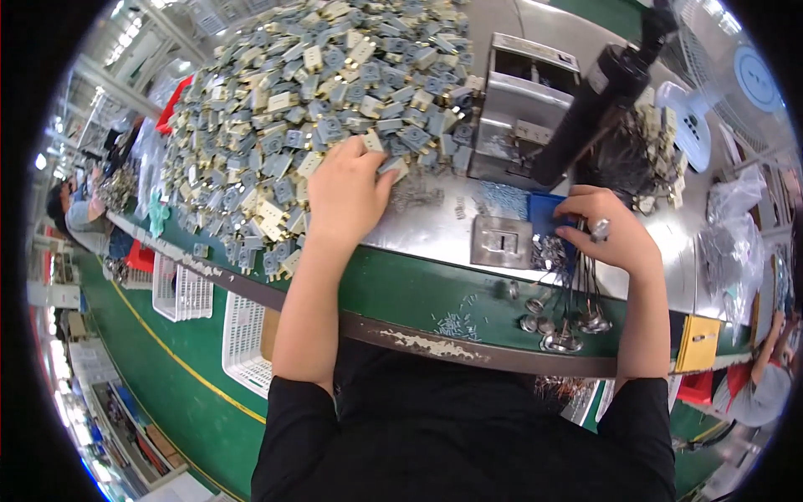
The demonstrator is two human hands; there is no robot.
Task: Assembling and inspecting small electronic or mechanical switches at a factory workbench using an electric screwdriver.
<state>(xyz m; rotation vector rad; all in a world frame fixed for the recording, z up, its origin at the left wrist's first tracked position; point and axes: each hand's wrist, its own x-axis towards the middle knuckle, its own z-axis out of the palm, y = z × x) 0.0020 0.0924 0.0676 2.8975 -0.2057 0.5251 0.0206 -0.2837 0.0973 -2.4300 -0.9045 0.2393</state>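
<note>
My left hand [347,188] rests at the near edge of a large pile of grey and cream plug-like pieces [284,167] with brass-coloured pins. Its fingers are curled, and whatever lies under them is hidden; a cream piece [400,170] shows by the thumb. My right hand [606,230] is over a small blue tray [544,207], thumb and forefinger drawn together. What they pinch, if anything, is too small to make out. Small shiny metal parts [549,253] lie just below those fingertips, beside a square metal plate [500,242].
A metal press fixture [527,109] with a black cylinder [595,109] stands behind the tray. Round metal pieces on dark strands [565,330] lie at the front edge. Loose pins [456,326] are scattered on the green mat. A fan [757,79] is at far right.
</note>
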